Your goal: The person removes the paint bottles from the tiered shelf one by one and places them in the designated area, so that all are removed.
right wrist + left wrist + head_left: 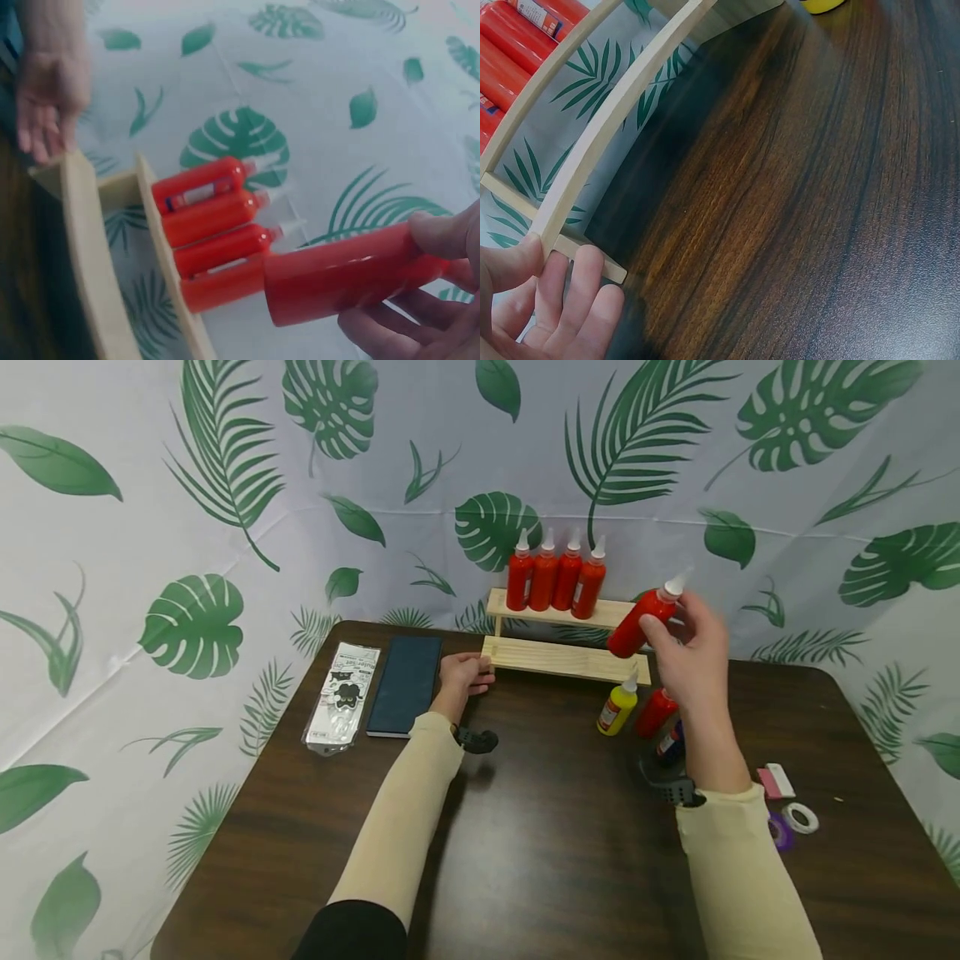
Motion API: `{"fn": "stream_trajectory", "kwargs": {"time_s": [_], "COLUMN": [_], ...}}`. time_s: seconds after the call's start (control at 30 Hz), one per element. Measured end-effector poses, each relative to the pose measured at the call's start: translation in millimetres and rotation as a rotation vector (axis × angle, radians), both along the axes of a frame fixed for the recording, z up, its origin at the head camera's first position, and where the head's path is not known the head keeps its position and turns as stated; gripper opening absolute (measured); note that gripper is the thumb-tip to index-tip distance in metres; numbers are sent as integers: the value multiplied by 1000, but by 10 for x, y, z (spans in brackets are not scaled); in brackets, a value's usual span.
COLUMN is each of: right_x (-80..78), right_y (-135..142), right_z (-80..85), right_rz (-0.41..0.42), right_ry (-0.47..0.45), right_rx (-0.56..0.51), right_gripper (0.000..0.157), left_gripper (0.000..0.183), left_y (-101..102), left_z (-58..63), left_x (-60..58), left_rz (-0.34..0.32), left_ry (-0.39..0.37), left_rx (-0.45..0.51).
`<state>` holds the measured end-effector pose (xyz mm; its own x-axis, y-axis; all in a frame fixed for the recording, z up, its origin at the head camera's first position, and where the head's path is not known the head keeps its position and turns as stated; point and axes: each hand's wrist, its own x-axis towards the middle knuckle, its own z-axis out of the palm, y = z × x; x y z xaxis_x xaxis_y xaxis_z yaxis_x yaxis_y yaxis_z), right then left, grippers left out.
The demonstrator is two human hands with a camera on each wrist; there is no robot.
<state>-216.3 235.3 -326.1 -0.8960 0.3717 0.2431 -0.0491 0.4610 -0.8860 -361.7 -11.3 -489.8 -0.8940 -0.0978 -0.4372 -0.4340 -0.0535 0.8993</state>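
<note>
My right hand (696,652) grips a red squeeze bottle (636,628) with a white nozzle near its top, tilted and held in the air by the right end of a two-tier wooden rack (558,658). In the right wrist view the held bottle's base points toward the rack. Several similar red bottles (543,583) stand side by side on the upper tier. My left hand (461,675) pinches the left end of the lower tier, thumb and fingers around the board (592,154). The lower board bears no bottles.
A yellow bottle (617,710), another red bottle (655,714) and a dark blue bottle (670,743) stand by my right forearm. A pink-and-white block (776,781) and tape rolls (813,820) lie at right. A dark notebook (405,685) and plastic-wrapped packet (341,693) lie at left.
</note>
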Motion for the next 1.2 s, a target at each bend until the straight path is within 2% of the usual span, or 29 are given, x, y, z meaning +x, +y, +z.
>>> {"fn": "stream_trajectory", "kwargs": {"time_s": [0.2,0.43,0.57,0.73,0.9,1.2], "right_x": [438,647,672,640,605,568], "right_y": [20,109,149,161,164,158], "right_z": [-319,-821,-1067,-1259,-1352,-1456], "right_rz": [-3,-11,-28,-69,-78,-86], "right_ry": [-53,-75,-87,-153,-267,-294], "right_rx": [25,109,137,187,172,180], "right_gripper": [52,52,52,52,56,56], "left_gripper": [27,27,27,26,27,27], "left_y": [-9,-1,4,16,17,-6], "left_z": [-35,-29,-27,-12,-11,7], "left_x": [15,35,51,51,41,40], "left_rz": [-5,6,3,11,0,-3], "left_ry": [13,13,12,29,24,9], "left_rx": [12,9,2,-7,-6,3]}}
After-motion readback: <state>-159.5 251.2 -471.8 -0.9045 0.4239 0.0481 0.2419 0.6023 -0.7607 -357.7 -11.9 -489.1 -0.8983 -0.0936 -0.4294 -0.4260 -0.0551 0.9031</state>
